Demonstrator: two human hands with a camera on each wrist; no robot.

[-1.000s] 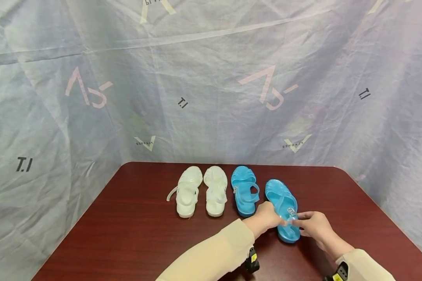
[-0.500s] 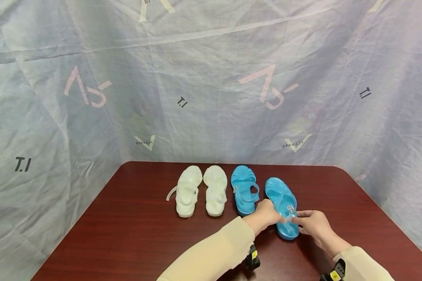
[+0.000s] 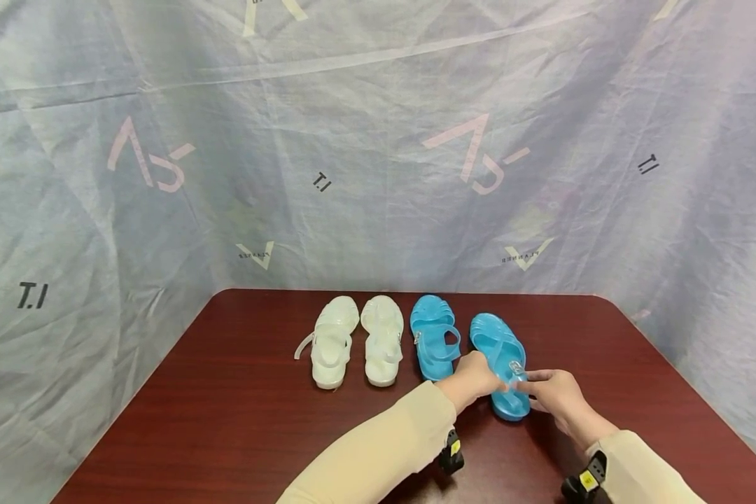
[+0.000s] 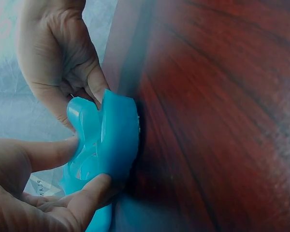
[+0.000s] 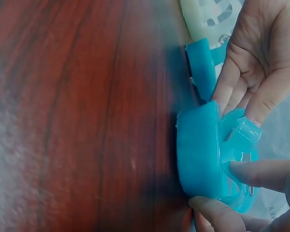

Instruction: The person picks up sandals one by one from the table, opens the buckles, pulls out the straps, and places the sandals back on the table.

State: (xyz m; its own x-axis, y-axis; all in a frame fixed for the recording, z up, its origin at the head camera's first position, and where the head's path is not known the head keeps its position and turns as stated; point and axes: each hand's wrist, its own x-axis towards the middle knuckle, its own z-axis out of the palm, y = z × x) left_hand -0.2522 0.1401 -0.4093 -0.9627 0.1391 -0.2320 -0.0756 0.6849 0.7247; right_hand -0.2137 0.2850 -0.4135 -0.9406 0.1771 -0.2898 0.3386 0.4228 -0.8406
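Observation:
In the head view, a blue jelly sandal [image 3: 486, 326] lies at the right of the row, toe pointing away and slightly left. My left hand [image 3: 475, 376] grips its left side near the heel. On the other side, my right hand [image 3: 561, 395] pinches the strap and heel edge. The left wrist view has the left thumb on the strap and a finger [image 4: 97, 186] against the sole's side. From the right wrist, the right thumb [image 5: 261, 173] presses the strap while fingers lie along the sole. A second blue sandal [image 3: 432, 313] lies just left.
Two white sandals, one with a loose strap [image 3: 335, 315] and one beside it [image 3: 381, 313], lie further left, toes away. All rest on a dark red wooden table [image 3: 214, 399]. A grey printed cloth [image 3: 365, 231] hangs behind and beside it.
Both hands have slid the right blue sandal a little away from me, nearer the table's back. Their hold looks the same. The other sandals stay in place; the head view shifts slightly.

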